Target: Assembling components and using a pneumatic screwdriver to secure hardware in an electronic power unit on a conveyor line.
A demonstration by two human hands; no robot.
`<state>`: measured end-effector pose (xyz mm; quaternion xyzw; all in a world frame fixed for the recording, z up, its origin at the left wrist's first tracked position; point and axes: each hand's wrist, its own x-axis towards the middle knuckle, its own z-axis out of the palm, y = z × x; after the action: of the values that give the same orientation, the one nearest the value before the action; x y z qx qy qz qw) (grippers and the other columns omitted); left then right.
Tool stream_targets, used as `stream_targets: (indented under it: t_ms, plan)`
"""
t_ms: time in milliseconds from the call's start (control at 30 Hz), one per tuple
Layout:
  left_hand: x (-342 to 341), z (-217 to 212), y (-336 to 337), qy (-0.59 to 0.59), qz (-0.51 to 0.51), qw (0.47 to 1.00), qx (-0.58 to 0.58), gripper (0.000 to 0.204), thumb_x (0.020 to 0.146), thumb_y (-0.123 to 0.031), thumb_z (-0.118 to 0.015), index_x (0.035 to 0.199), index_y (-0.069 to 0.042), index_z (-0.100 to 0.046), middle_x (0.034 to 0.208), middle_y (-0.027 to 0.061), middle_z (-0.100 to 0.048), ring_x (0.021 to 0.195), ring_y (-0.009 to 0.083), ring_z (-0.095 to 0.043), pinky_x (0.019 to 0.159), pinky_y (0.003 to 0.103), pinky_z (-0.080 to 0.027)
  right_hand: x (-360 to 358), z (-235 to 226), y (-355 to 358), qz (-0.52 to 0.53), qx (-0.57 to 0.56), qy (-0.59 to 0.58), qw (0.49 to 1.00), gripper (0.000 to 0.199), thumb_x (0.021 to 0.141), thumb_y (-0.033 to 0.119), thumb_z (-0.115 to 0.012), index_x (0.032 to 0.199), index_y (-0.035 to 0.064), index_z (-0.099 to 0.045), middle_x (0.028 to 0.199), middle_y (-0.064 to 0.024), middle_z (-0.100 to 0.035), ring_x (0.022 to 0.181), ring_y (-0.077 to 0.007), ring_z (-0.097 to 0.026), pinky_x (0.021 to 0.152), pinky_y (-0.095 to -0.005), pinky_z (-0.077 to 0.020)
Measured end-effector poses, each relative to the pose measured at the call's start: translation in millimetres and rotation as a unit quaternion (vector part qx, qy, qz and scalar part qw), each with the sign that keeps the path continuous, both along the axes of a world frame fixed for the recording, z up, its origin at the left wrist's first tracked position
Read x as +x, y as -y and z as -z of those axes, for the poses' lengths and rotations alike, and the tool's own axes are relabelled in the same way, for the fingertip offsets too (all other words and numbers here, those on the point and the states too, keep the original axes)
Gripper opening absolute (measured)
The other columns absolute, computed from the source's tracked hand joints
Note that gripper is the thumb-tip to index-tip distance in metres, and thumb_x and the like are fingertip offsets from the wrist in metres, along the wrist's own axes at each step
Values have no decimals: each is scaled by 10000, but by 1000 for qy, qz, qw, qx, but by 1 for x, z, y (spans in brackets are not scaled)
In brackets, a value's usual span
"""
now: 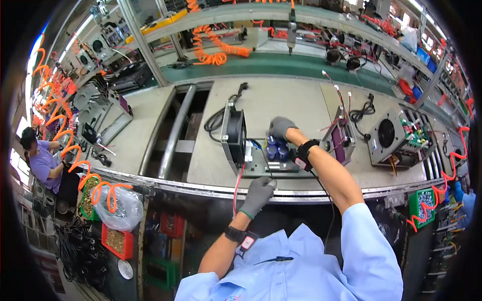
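An open metal chassis point(293, 174) lies in front of me on the bench, a black fan point(234, 131) upright at its left end and a panel with a purple part point(341, 143) at its right. Blue capacitors point(277, 149) stand in the middle. My left hand point(258, 195), in a grey glove, is at the bench's front edge, its fingers pinched on a thin black wire that runs up into the chassis. A red wire point(238, 186) hangs beside it. My right hand point(282, 127), also gloved, is curled just behind the capacitors; its fingertips are hidden.
A second fan unit with a circuit board point(399, 135) stands on the right. Black power cords point(215, 123) lie behind the chassis. Left of it, the bench has a gap with a metal roller point(176, 133). An electric screwdriver point(291, 32) hangs overhead. A co-worker point(45, 160) stands far left.
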<state>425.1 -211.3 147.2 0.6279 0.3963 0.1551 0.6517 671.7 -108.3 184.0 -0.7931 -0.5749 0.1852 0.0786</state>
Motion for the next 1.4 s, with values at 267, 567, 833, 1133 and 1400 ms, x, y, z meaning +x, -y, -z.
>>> stream_targets:
  t_ms: [267, 567, 833, 1133, 1400]
  plan:
    - [-21, -9, -4, 78, -8, 980, -184, 240, 957, -295, -621, 876, -71, -650, 627, -41, -507, 454, 27, -422, 390, 197, -294, -84, -39, 129, 32, 220, -254, 941, 291, 890, 287, -642, 911, 1, -685, 813, -189, -681, 764, -297, -663, 707, -382, -515]
    - [-22, -19, -19, -37, 101, 994, -37, 267, 975, -304, -571, 936, -61, -674, 666, -11, -588, 505, 57, -547, 420, 209, -385, -70, 21, 152, 18, 96, -437, 894, 269, 843, 272, -737, 840, 4, -728, 681, -35, -629, 643, -101, -539, 585, -308, -453]
    - [4, -14, -44, 20, -13, 990, 139, 356, 968, -377, -584, 943, -36, -683, 669, 1, -572, 498, 70, -508, 449, 238, -387, -83, 9, 154, 12, 84, -433, 897, 317, 911, 316, -646, 946, 5, -692, 741, -67, -642, 675, -144, -566, 630, -330, -460]
    - [34, -19, -56, 106, 1, 990, -95, 251, 976, -311, -613, 909, -69, -628, 642, -50, -510, 505, 30, -436, 434, 194, -306, -77, 10, 178, 110, 76, -594, 793, 368, 1021, 318, -480, 1011, 1, -665, 825, -80, -650, 671, -161, -641, 588, -295, -533]
    - [35, -13, -53, 120, -12, 984, -128, 211, 999, -273, -576, 934, -74, -603, 645, -56, -473, 494, 30, -395, 419, 190, -265, -71, 12, 178, 101, -17, -688, 718, 320, 1020, 325, -514, 966, 31, -629, 795, -19, -610, 645, -98, -593, 563, -238, -502]
